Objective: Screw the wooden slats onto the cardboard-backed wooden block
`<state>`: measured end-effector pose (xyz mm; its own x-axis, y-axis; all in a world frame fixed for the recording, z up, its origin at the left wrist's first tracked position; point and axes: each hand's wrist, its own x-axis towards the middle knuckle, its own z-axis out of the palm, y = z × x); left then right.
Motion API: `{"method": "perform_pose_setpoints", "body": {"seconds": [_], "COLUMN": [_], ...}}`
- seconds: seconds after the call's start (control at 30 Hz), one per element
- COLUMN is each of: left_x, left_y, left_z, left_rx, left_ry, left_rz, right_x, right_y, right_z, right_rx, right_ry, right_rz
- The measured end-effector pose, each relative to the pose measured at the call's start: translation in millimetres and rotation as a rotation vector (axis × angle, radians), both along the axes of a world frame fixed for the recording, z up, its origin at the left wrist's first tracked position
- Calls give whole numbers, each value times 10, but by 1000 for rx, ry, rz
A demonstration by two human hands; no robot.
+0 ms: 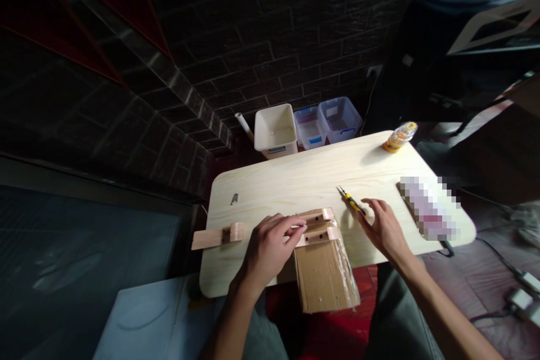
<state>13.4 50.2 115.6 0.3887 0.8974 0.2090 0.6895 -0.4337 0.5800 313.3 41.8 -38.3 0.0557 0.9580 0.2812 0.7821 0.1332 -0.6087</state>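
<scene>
My left hand (272, 244) is closed over the left end of two light wooden pieces, thumb and forefinger pinched together; anything between them is too small to make out. The wooden pieces (323, 235) lie side by side on a cardboard slab (323, 278) and show dark holes. A screwdriver (351, 201) with a yellow-and-black handle lies on the table right of the cardboard. My right hand (386, 230) is at its handle end, thumb and fingers apart; whether the thumb touches it I cannot tell.
Several dark screws (234, 198) lie on the pale table (287, 180). Another wooden piece (217, 236) overhangs its left edge. A clear bottle with orange contents (399, 138) stands at the far right corner, a blurred-out flat item (428, 211) nearer. Plastic bins (276, 129) stand behind the table.
</scene>
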Motion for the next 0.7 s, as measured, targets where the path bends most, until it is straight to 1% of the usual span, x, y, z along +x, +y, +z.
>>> {"method": "perform_pose_setpoints", "body": {"seconds": [0.1,0.2,0.27,0.33,0.43,0.5,0.53,0.57,0.63,0.7], "left_x": [-29,-51,-62,-73,-85,-90,-90,-90,-85,-74], "left_y": [30,11,-17,-47,-83,-100,-107,-115,-134,-156], "left_z": [33,59,58,37,-19,-59,-77,-95,-125,-149], "left_rx": [30,48,51,48,41,36,34,33,28,15], "left_ry": [-1,14,29,49,86,108,117,126,143,156], "left_rz": [-10,-9,2,6,-7,-23,-31,-38,-45,-47], "right_x": [7,9,8,5,-17,-56,-86,-122,-209,-303], "right_y": [91,224,293,317,241,118,40,-43,-213,-359], "right_z": [-118,-220,-250,-227,-83,67,147,226,366,470], "right_rx": [-32,-64,-99,-135,-211,-305,-373,-431,-469,-493], "right_ry": [-27,-77,-94,-73,96,302,410,529,745,848], "right_rz": [21,33,30,19,-17,-54,-48,-11,61,124]}}
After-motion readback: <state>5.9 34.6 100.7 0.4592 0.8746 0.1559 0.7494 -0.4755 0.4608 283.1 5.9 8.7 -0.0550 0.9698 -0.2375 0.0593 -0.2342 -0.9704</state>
